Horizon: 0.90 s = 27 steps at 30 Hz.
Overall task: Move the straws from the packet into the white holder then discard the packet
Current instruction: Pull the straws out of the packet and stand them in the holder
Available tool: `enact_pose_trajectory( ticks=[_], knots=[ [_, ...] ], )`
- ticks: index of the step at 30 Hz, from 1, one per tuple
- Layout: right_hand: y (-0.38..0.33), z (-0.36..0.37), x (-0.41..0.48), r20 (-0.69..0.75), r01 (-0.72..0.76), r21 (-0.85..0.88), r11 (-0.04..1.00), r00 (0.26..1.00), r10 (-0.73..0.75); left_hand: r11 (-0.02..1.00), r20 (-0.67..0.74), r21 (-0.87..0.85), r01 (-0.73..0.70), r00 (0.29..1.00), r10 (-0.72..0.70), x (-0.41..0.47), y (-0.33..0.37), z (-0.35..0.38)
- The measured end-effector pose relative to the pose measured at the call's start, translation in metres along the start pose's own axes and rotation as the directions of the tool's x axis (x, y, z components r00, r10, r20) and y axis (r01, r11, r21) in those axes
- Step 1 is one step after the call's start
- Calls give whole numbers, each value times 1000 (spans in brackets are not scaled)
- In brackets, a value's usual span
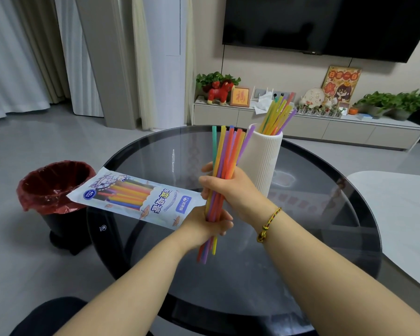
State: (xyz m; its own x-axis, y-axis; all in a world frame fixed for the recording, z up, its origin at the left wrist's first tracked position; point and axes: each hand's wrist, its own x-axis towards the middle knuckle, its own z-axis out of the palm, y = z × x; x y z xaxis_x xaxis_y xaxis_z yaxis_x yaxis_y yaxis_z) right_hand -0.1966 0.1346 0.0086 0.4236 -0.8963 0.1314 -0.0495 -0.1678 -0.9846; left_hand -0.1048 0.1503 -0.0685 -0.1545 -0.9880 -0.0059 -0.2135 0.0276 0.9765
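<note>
Above the middle of the glass surface [313, 214], the left hand [205, 224] has its fingers curled round the lower part of a bundle of straws [224, 151]. Just above it, the right hand [230, 187] is wrapped round the middle of the same bundle. The long axis of the bundle is nearly upright. The lower ends point down toward the person, and the upper ends lean a little toward the far right, where the white holder [264, 163] stands just beside them.

The packet [136, 197] reaches from the left hand across the left edge of the surface, with its long axis running left to right. Its far end hangs over the bin [54, 185] with the red liner. I cannot tell whether the left hand also pinches it, or whether the colours in its window are real straws.

The upper ends are spread and uneven, so I think some may catch on the rim of the holder or on the standing straws [277, 112] already inside it. The holder is tall and narrow, so a push from the side could tip it. If the grip loosens, thin straws may slide out below.
</note>
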Motion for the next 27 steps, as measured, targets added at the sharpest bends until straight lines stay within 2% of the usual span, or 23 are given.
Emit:
enact_pose_trajectory(
  ticks=[7, 11, 16, 21, 24, 27],
  knots=[
    [-5, -3, 5, -108, 48, -13, 999, 993, -49, 1000, -23, 9, 23, 999, -23, 6, 0, -1],
    [2, -5, 5, -75, 54, -87, 995, 995, -61, 999, -7, -17, 32, 999, -32, 3, -6, -2],
    [19, -1, 5, -7, -64, -48, 997, 998, 64, 991, -22, 14, 132, 991, -131, -5, -18, -2],
    [15, -5, 9, 10, -49, 141, 989, 999, 48, 995, 5, 71, 69, 998, -70, -2, -1, -8],
    [3, -7, 10, 100, -62, 266, 962, 994, 36, 999, 22, 35, 24, 999, -25, 2, 10, -11],
    [-8, -10, 9, 87, -43, 237, 971, 996, 23, 999, 80, 48, -3, 997, -1, 2, 14, -11]
  ],
)
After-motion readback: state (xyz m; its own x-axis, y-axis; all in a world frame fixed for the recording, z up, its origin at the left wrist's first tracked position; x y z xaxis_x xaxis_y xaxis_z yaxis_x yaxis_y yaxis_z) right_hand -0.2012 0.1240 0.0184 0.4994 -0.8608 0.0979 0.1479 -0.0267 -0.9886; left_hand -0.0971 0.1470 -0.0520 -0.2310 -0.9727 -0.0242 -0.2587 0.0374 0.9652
